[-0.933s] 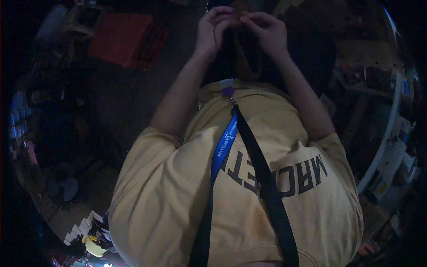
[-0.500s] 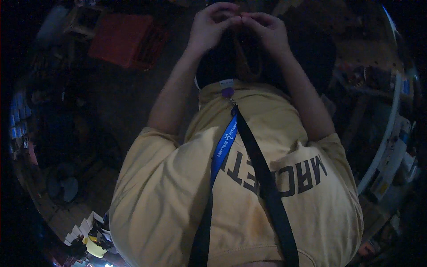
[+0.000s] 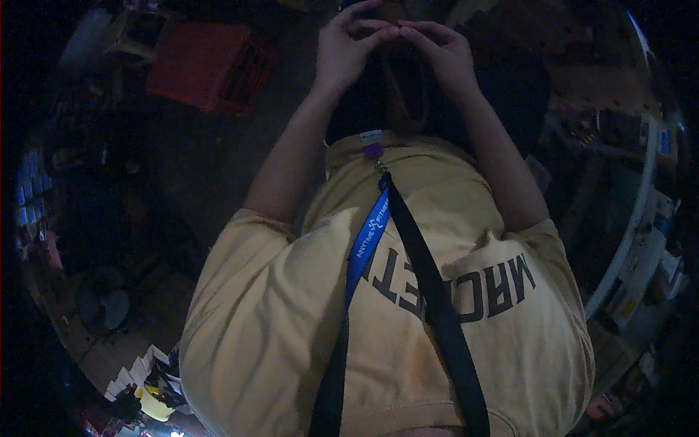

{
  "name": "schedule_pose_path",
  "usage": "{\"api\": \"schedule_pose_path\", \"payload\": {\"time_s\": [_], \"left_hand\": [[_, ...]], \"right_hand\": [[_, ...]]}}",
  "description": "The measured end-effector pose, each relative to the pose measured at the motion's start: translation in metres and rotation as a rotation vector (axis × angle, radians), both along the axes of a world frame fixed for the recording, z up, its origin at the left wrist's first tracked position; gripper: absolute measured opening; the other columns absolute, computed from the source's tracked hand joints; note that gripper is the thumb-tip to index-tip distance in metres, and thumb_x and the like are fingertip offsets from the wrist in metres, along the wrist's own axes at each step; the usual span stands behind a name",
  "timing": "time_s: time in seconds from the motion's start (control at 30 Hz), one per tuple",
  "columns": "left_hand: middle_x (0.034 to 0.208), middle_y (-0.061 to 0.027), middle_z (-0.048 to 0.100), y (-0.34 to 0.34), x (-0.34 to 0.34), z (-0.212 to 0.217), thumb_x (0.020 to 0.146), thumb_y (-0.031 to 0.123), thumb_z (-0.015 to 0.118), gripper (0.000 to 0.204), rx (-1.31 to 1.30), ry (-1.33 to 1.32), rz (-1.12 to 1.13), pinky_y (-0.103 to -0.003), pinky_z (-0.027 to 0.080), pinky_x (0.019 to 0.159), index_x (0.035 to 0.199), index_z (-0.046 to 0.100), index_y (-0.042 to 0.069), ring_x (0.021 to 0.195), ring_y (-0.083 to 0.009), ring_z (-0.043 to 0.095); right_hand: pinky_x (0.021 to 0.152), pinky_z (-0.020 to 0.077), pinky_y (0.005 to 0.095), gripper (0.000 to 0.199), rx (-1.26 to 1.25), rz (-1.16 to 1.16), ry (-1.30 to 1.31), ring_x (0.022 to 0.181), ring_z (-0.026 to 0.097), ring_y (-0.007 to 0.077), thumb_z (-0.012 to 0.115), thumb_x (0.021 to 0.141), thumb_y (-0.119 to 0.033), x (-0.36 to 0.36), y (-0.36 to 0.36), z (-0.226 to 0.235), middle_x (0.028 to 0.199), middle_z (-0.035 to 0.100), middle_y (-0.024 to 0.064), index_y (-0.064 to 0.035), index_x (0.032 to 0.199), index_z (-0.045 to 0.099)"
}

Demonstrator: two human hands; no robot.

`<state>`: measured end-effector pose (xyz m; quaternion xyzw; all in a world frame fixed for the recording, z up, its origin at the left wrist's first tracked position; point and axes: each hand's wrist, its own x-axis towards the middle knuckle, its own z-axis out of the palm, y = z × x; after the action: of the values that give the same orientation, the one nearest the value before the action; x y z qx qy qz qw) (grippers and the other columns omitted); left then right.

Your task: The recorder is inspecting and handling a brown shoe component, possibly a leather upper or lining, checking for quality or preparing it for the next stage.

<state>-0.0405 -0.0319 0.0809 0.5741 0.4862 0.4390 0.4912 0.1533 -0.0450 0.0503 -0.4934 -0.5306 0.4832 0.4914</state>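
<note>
Up at the top middle, my left hand (image 3: 344, 51) and my right hand (image 3: 450, 60) meet at the fingertips. Thumb and fingers are pinched together on each, and whatever lies between them is too small and dark to make out. Below and between the hands, a brown strap-like loop (image 3: 412, 116) hangs or lies over dark cloth. Whether it connects to what my fingers pinch, I cannot tell. A blue and black lanyard (image 3: 370, 231) runs down my tan shirt (image 3: 284, 313), ending in a small purple piece (image 3: 373, 151) near the hem.
Dim light covers the whole place. To the left of my left arm stands a red plastic crate (image 3: 196, 65). A round fan-like object (image 3: 103, 300) sits at the lower left, near a row of white boxes or papers (image 3: 135, 373). Along the right runs a pale curved edge (image 3: 630, 226), with cluttered shelves.
Both hands have shifted slightly to the right, still joined at the fingertips. The left fingers have lifted a little at the top edge. The rest looks the same.
</note>
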Motion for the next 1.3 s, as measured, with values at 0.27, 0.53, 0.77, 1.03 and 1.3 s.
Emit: {"api": "schedule_pose_path", "payload": {"time_s": [0.27, 0.53, 0.77, 1.03, 1.3], "left_hand": [[0.114, -0.0093, 0.074, 0.002, -0.002, -0.019, 0.092, 0.016, 0.081, 0.047, -0.032, -0.155, -0.098, -0.038, 0.054, 0.098, 0.134, 0.063, 0.006, 0.11, -0.0191, 0.069], [0.106, -0.0075, 0.072, 0.005, -0.009, -0.028, 0.094, 0.014, 0.078, 0.04, -0.151, -0.455, -0.129, -0.036, 0.056, 0.095, 0.131, 0.065, 0.004, 0.104, -0.019, 0.069], [0.104, -0.0087, 0.071, 0.005, -0.014, -0.011, 0.094, 0.013, 0.078, 0.038, -0.001, -0.138, -0.153, -0.033, 0.057, 0.089, 0.128, 0.066, 0.001, 0.099, -0.0174, 0.069], [0.108, -0.0106, 0.075, -0.008, -0.004, 0.013, 0.094, 0.008, 0.077, 0.03, 0.251, 0.217, -0.004, -0.036, 0.058, 0.087, 0.122, 0.071, 0.004, 0.097, -0.0188, 0.072], [0.11, -0.011, 0.075, -0.008, 0.002, 0.004, 0.093, 0.013, 0.079, 0.042, 0.127, 0.128, 0.057, -0.038, 0.057, 0.092, 0.132, 0.066, 0.007, 0.104, -0.0201, 0.072]], "right_hand": [[0.097, 0.0549, 0.0291, 0.029, 0.043, -0.037, 0.025, 0.105, 0.069, 0.0127, 0.078, 0.093, -0.013, -0.003, -0.001, -0.002, 0.113, 0.076, 0.0069, -0.0022, 0.119, 0.074], [0.095, 0.0551, 0.0278, 0.02, 0.156, -0.003, -0.076, 0.104, 0.07, 0.0127, 0.079, 0.092, -0.009, -0.005, -0.002, -0.009, 0.114, 0.076, 0.0059, -0.0025, 0.111, 0.077], [0.092, 0.0547, 0.0269, 0.019, 0.146, -0.029, -0.179, 0.103, 0.07, 0.011, 0.076, 0.095, -0.012, -0.008, -0.007, 0.001, 0.108, 0.077, 0.0054, -0.004, 0.112, 0.077], [0.094, 0.0528, 0.027, 0.024, 0.07, -0.001, -0.121, 0.103, 0.069, 0.0103, 0.075, 0.096, -0.017, -0.005, -0.005, 0.006, 0.11, 0.077, 0.0044, -0.0048, 0.116, 0.077], [0.095, 0.0553, 0.0295, 0.022, 0.09, -0.017, -0.02, 0.101, 0.071, 0.0119, 0.077, 0.094, -0.016, -0.006, -0.004, 0.0, 0.109, 0.078, 0.0051, -0.0041, 0.112, 0.078]]}}
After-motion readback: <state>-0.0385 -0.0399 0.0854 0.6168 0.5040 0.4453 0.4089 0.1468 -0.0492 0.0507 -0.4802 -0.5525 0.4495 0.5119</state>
